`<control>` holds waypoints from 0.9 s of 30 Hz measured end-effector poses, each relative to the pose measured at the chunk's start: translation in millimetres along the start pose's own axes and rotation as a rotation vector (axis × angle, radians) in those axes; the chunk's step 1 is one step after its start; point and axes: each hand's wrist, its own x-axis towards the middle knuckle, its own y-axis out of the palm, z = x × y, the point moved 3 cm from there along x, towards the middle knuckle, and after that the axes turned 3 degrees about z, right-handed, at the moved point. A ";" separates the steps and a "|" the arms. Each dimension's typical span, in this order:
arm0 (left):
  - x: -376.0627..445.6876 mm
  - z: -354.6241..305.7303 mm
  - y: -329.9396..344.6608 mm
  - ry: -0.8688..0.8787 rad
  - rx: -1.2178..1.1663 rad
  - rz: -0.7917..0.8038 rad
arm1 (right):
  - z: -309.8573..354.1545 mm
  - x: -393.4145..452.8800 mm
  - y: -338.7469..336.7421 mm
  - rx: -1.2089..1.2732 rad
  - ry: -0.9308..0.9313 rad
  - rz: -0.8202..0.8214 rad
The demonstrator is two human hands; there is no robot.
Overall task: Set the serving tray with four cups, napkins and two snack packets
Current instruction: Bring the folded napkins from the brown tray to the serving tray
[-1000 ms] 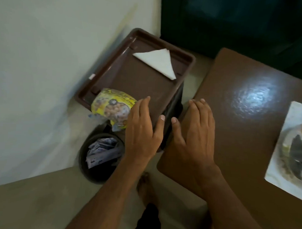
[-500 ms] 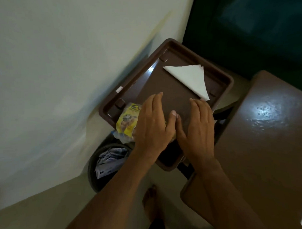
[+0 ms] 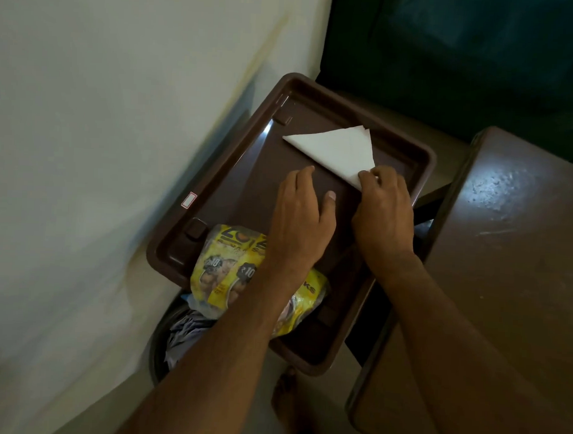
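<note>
the right hand [image 3: 384, 209] pinches the near corner of the folded white napkin [image 3: 338, 150], which lies at the far end of the brown serving tray [image 3: 215, 182]. the left hand [image 3: 303, 217] rests released, fingers flat on the tray floor. judged best: hold the tray steady with the left and slide the napkin flat, without unfolding it. at the tray's near end lie yellow snack packets [image 3: 225, 270]; no cups show. below, a dark bin [image 3: 158, 348] holds crumpled wrappers.
</note>
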 end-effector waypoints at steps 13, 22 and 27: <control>18.3 4.2 6.5 -0.404 -0.513 -0.079 | 13.6 -20.3 -6.5 0.190 -0.002 -0.085; 17.6 14.2 7.1 -0.626 -0.850 -0.097 | 26.2 -48.4 4.6 0.361 -0.021 -0.071; 4.0 13.9 5.9 -0.636 -0.947 -0.047 | 16.8 -41.8 0.1 0.532 0.148 -0.130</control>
